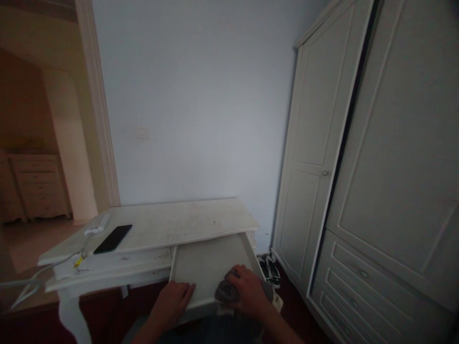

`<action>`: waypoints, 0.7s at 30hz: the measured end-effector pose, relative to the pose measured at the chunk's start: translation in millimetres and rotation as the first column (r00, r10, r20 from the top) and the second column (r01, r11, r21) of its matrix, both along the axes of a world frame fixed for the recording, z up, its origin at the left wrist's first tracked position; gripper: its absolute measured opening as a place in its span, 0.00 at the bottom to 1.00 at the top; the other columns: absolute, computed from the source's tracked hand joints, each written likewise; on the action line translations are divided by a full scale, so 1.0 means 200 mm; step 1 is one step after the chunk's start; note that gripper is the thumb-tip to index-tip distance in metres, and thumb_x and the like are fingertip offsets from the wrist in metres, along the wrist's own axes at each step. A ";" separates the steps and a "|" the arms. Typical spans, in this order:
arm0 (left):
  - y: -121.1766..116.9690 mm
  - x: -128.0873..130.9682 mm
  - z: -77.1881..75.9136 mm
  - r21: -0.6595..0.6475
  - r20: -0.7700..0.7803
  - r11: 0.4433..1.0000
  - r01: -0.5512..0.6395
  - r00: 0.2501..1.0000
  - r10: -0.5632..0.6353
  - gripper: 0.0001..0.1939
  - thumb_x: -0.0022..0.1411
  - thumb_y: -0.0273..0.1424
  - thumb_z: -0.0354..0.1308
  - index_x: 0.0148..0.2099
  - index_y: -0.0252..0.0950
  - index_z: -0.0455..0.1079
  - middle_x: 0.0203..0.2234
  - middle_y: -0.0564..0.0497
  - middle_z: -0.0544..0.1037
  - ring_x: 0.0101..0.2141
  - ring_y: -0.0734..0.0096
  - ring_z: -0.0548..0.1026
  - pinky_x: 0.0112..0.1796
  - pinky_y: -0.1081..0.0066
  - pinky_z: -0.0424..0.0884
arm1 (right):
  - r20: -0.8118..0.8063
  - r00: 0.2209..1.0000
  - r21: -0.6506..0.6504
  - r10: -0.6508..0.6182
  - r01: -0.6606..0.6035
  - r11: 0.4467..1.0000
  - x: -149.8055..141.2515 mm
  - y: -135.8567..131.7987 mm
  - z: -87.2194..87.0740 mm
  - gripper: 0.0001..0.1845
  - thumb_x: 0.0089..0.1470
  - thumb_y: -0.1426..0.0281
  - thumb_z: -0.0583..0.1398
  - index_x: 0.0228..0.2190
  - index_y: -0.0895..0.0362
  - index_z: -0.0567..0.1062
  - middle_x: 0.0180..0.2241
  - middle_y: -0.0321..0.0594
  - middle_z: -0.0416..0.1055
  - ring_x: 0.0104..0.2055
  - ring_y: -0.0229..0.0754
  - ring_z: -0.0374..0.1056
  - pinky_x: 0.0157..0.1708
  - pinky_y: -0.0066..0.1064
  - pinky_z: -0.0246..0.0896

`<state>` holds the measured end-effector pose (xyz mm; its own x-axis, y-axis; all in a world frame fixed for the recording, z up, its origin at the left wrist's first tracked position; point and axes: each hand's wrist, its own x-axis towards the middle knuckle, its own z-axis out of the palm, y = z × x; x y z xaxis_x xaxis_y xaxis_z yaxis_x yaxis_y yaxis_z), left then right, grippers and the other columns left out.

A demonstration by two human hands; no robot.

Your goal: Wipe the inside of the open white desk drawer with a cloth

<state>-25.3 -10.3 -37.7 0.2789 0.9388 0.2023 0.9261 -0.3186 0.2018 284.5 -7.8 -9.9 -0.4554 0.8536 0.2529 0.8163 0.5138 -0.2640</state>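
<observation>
A white drawer (206, 265) is pulled out of the white table (201, 217), and its flat bottom shows. My left hand (172, 298) grips the drawer's left side near the front corner, fingers bent over the edge. Bunched up at the drawer's front right is a grey cloth (225, 292). My right hand (248, 290) is closed on it, with the cloth pressed to the drawer's front area. Part of the cloth is hidden under the palm.
A dark phone (113, 239) and a white power strip (98, 223) with cables lie at the table's left end. A pair of black-and-white shoes (268, 270) stands on the floor right of the table. The tall white wardrobe (315, 157) rises to the right.
</observation>
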 end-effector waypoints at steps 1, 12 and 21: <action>-0.01 0.01 0.02 -0.015 0.008 1.000 -0.014 1.000 0.014 0.32 0.78 0.45 0.35 0.40 0.41 0.80 0.36 0.46 0.86 0.42 0.57 0.81 0.49 0.60 0.72 | 0.009 1.000 -0.002 -0.024 0.024 1.000 0.10 0.01 0.00 0.38 0.43 0.48 0.75 0.53 0.46 0.77 0.57 0.45 0.68 0.59 0.59 0.64 0.59 0.46 0.59; 0.01 -0.04 -0.05 0.044 -0.042 0.996 0.073 0.997 -0.071 0.28 0.77 0.33 0.33 0.52 0.41 0.77 0.39 0.46 0.86 0.41 0.62 0.82 0.49 0.62 0.74 | -0.047 0.998 0.026 -0.039 0.040 0.999 -0.23 0.01 -0.06 0.38 0.39 0.41 0.74 0.48 0.46 0.79 0.55 0.46 0.70 0.58 0.63 0.65 0.58 0.53 0.60; 0.04 -0.08 -0.09 0.062 -0.094 0.990 0.127 0.988 -0.121 0.20 0.69 0.28 0.49 0.59 0.42 0.72 0.50 0.43 0.84 0.45 0.58 0.82 0.51 0.61 0.75 | -0.080 0.995 0.070 0.057 -0.052 0.996 -0.73 -0.04 -0.19 0.46 0.47 0.51 0.72 0.65 0.46 0.67 0.59 0.48 0.69 0.58 0.67 0.65 0.59 0.59 0.59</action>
